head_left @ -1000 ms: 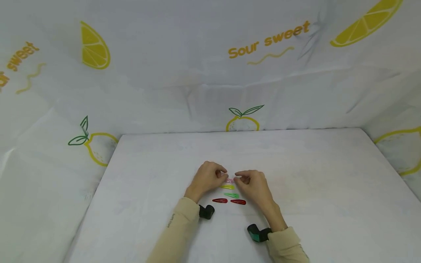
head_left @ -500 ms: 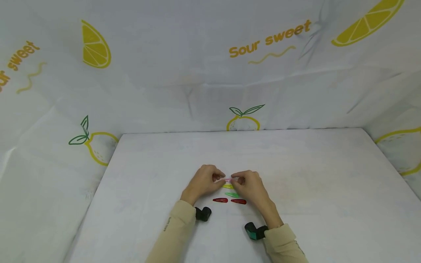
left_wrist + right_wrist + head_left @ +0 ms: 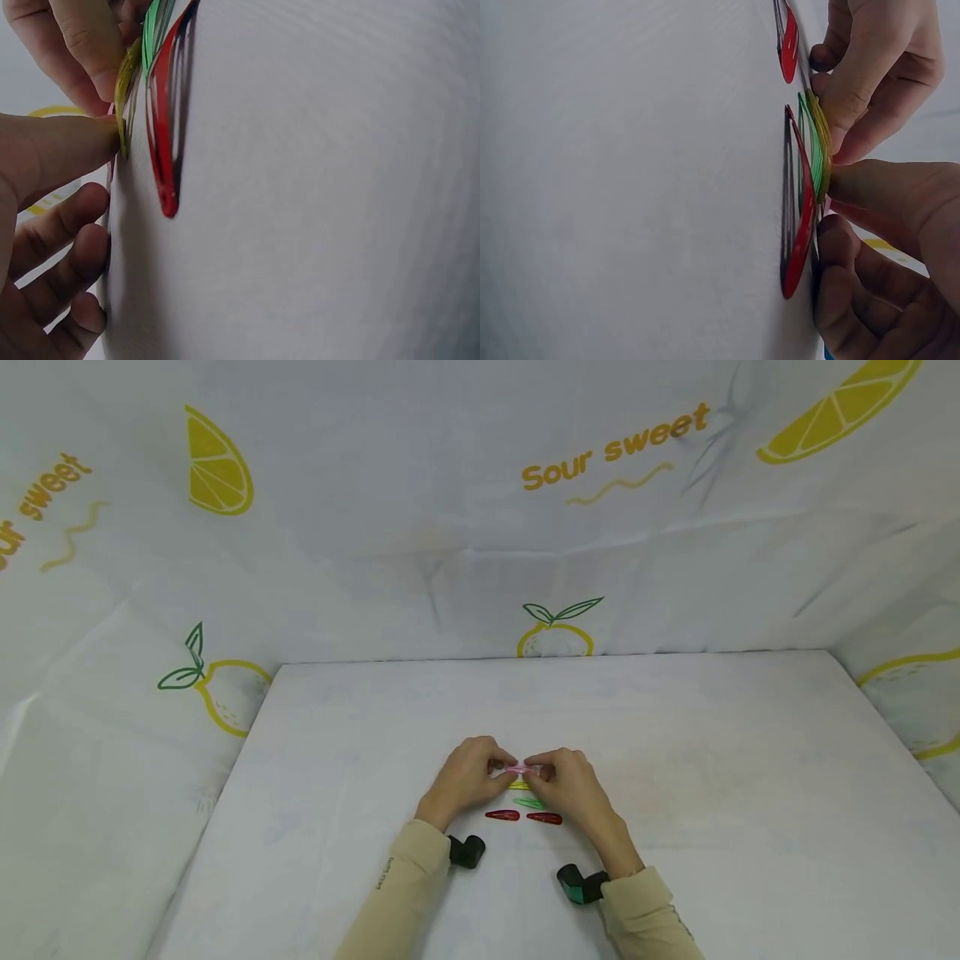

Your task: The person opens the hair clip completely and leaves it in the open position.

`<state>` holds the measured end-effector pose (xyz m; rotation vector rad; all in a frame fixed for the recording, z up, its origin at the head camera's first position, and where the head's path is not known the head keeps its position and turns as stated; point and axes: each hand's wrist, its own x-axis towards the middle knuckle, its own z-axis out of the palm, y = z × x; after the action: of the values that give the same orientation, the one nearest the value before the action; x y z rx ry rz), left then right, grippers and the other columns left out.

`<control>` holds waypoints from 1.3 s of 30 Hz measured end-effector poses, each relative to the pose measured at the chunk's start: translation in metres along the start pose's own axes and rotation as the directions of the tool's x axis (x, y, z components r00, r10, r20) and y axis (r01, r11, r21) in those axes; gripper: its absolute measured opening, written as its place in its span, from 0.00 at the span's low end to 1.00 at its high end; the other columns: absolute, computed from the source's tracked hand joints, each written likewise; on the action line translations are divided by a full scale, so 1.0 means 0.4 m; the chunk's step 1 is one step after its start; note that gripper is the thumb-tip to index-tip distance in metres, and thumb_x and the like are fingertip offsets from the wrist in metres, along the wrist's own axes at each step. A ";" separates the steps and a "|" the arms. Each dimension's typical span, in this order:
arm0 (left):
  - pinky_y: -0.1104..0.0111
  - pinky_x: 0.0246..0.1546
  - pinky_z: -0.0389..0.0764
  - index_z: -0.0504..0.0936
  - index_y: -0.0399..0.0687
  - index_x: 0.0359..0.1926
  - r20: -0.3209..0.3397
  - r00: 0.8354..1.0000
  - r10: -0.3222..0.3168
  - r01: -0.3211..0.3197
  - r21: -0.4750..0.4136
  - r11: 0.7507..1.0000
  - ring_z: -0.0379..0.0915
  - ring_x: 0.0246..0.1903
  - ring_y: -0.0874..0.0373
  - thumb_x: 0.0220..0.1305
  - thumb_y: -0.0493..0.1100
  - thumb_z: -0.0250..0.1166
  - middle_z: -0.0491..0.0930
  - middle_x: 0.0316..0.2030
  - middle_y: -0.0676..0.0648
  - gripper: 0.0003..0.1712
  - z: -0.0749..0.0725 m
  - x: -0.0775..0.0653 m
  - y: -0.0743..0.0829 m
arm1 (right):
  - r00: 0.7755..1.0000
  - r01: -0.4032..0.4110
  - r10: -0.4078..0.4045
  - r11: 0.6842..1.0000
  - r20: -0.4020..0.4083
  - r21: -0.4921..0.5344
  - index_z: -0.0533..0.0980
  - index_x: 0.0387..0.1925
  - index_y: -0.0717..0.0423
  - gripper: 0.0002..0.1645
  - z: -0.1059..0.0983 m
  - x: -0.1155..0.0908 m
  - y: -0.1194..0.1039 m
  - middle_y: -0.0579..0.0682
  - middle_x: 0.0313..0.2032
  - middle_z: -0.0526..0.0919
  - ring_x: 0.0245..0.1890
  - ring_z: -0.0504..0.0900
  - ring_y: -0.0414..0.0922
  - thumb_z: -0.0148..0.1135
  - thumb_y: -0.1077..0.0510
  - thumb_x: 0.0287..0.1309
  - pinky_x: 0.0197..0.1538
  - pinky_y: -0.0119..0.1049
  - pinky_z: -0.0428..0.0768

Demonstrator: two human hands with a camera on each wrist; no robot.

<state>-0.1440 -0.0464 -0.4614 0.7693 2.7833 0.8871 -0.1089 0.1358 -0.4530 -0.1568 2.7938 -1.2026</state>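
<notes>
A pink snap hair clip (image 3: pixel 522 769) lies crosswise between my two hands. My left hand (image 3: pixel 467 772) pinches its left end between thumb and index finger, and my right hand (image 3: pixel 572 785) pinches the right end. Just nearer to me is a yellow hair clip (image 3: pixel 519 786), followed by a green one (image 3: pixel 529 803). Two red hair clips, one at left (image 3: pixel 502 815) and one at right (image 3: pixel 544 818), lie side by side in the nearest row. In both wrist views the yellow clip (image 3: pixel 124 82) and the thumbs mostly hide the pink one.
The white tabletop (image 3: pixel 712 777) stretches out on all sides. Behind it hangs a white cloth (image 3: pixel 375 543) printed with lemons and lettering. A black wrist camera (image 3: pixel 468 852) sits at the left cuff, another (image 3: pixel 582 885) at the right.
Both hands have come closer together, the right one shifting left, and their fingertips have closed onto the ends of the pink hair clip. The other clips have stayed in place.
</notes>
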 end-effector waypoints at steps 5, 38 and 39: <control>0.75 0.35 0.72 0.93 0.50 0.43 -0.001 1.000 -0.013 0.013 0.009 1.000 0.71 0.32 0.64 0.66 0.46 0.71 0.85 0.34 0.52 0.09 0.003 0.001 0.004 | 1.000 0.019 -0.019 1.000 0.001 0.002 0.87 0.45 0.66 0.13 0.000 0.000 -0.002 0.47 0.18 0.77 0.18 0.69 0.37 0.67 0.66 0.59 0.22 0.27 0.65; 0.77 0.36 0.80 0.91 0.43 0.43 -0.108 0.991 0.083 -0.100 -0.158 0.982 0.80 0.31 0.66 0.68 0.43 0.69 0.91 0.36 0.48 0.09 -0.016 -0.019 0.017 | 0.984 0.161 -0.154 0.984 -0.090 0.072 0.87 0.47 0.63 0.13 -0.006 -0.019 0.005 0.58 0.40 0.91 0.31 0.87 0.41 0.70 0.63 0.61 0.36 0.27 0.82; 0.77 0.36 0.80 0.91 0.43 0.43 -0.116 0.990 0.083 -0.101 -0.160 0.982 0.81 0.31 0.66 0.68 0.43 0.69 0.91 0.37 0.48 0.09 -0.018 -0.020 0.019 | 0.981 0.176 -0.168 0.980 -0.099 0.087 0.87 0.46 0.63 0.13 -0.006 -0.021 0.006 0.58 0.39 0.91 0.31 0.88 0.41 0.70 0.63 0.61 0.35 0.27 0.83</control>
<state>-0.1355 -0.0489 -0.4516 0.8528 2.7387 1.1943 -0.1012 0.1403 -0.4527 -0.3517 2.8422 -1.4131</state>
